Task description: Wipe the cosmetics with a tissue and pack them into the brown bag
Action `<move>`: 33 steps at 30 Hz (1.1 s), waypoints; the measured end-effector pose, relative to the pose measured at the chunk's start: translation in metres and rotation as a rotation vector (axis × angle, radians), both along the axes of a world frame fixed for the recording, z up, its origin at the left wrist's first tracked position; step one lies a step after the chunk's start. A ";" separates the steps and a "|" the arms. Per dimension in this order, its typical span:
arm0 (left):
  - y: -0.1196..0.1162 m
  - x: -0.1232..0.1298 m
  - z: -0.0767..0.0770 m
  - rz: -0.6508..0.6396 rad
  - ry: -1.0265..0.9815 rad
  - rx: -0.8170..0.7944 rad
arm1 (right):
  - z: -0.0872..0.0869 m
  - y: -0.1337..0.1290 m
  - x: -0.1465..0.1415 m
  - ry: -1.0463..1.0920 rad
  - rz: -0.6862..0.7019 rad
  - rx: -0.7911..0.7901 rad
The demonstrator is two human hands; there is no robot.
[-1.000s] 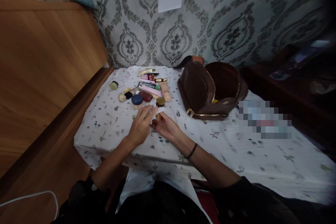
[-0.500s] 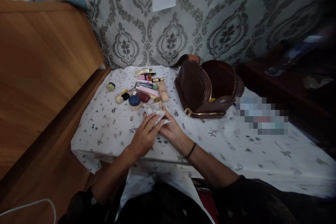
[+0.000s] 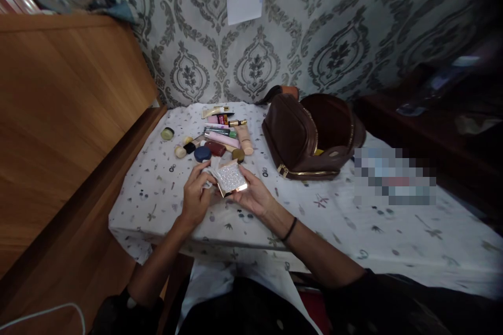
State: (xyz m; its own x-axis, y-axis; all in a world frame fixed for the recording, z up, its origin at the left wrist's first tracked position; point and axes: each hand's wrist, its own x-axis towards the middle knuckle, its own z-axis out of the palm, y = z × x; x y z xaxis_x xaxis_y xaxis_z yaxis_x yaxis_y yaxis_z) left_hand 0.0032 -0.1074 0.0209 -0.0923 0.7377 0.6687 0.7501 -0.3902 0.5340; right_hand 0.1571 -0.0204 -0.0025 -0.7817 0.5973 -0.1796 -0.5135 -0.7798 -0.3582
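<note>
A square compact (image 3: 231, 177) with a glittery silver top and a shiny gold edge rests in my right hand (image 3: 254, 193), whose fingers and thumb grip its right side. At the compact's left edge, my left hand (image 3: 196, 192) pinches a crumpled white tissue (image 3: 208, 172), partly hidden by the fingers. Just beyond the hands lie a jar with a blue lid (image 3: 202, 154), a dark red flat item (image 3: 216, 148), a small round olive-gold item (image 3: 238, 155) and a beige tube (image 3: 245, 140).
An open brown bag (image 3: 293, 131) with gold zips stands right of the cosmetics. A round green item (image 3: 167, 133) lies at the left. The patterned white cloth (image 3: 291, 220) covers the surface; a wooden cabinet (image 3: 70, 78) borders it on the left.
My left hand has drawn back to the left with the tissue, uncovering the compact's glittery top. The compact now lies tilted toward me in my right hand.
</note>
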 end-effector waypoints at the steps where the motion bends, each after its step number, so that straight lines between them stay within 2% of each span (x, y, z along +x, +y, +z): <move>1: 0.002 -0.002 0.003 0.005 -0.042 -0.012 | 0.000 -0.001 0.001 0.004 0.031 0.027; 5: 0.008 -0.009 0.017 -0.072 -0.133 -0.088 | -0.002 -0.004 -0.001 -0.022 0.081 0.132; 8: 0.011 -0.005 0.024 -0.158 -0.050 -0.131 | -0.005 -0.008 -0.006 -0.101 0.076 0.178; 12: 0.015 0.009 0.029 -0.144 0.103 -0.081 | -0.007 -0.012 -0.012 -0.169 0.032 0.149; 16: 0.019 0.018 0.031 -0.162 0.196 -0.009 | -0.005 -0.011 -0.013 -0.138 -0.031 0.107; 20: 0.020 0.013 0.026 -0.138 0.217 0.000 | -0.002 -0.005 -0.010 -0.070 -0.014 0.009; 26: 0.017 0.004 0.010 -0.002 0.052 -0.029 | 0.006 0.001 -0.005 0.016 -0.055 -0.109; 30: 0.012 0.012 -0.001 0.010 -0.026 -0.041 | 0.004 0.006 -0.003 0.094 -0.137 -0.118; 33: 0.007 0.021 -0.008 -0.010 -0.009 -0.045 | -0.002 0.011 -0.002 0.122 -0.198 -0.120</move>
